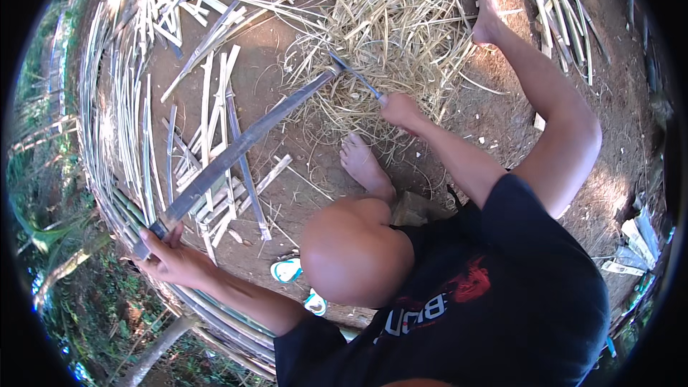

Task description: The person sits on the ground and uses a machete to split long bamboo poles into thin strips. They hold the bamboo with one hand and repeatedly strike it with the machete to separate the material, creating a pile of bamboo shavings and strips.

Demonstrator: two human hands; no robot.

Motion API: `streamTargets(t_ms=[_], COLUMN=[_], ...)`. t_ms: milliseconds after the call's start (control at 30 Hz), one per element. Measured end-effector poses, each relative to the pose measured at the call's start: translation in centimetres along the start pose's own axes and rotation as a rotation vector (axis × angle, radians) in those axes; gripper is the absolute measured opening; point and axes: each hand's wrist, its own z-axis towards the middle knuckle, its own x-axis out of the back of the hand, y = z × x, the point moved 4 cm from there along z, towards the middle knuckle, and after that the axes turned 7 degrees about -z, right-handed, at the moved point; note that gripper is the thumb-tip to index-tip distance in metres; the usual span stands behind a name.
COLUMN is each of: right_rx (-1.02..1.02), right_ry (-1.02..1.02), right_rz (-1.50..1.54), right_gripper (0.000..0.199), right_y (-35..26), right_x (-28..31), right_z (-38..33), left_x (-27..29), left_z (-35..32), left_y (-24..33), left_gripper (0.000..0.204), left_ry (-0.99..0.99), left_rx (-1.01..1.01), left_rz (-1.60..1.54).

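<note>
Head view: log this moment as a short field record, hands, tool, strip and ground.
left hand: grips the near end of a long bamboo strip
right hand: grips the handle of a knife
contact: blade meets the strip's far end, above the shavings
strip pose: runs diagonally from lower left to upper middle
shavings: pale heap on the dirt beyond the bare feet
cut strips: scattered pieces at left; a curved bundle along the left rim
sandal: near the left knee
</note>
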Motion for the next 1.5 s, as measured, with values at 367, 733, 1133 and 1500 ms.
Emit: streamTargets(t_ms=[367,733,1133,1500], right_rx=[0.098,-0.107,0.062,0.294], right_ry=[-0.058,0.018,0.119,0.065], right_rz=[0.071,0.291,0.236,0.213], right_gripper=[0.023,0.024,0.018,0.02], right_y=[-0.1,0.4,1.4,-8.1], right_x=[-0.6,-4.8,-6.9,2.4], right_z=[-4.6,-2.0,-3.7,-11.4], left_x=[-1.1,-2.7,-2.4,0.7], left_z=[-0.5,-0.7,-1.2,-1.9], left_y=[1.8,1.2,0.6,2.9], left_gripper=[0.037,0.033,0.037,0.033], left_ry=[-0.231,-0.054,-0.05,-0.303], left_rx=[-0.064,-0.021,0.039,0.167], left_rz=[0.015,0.306,0.296,-0.137])
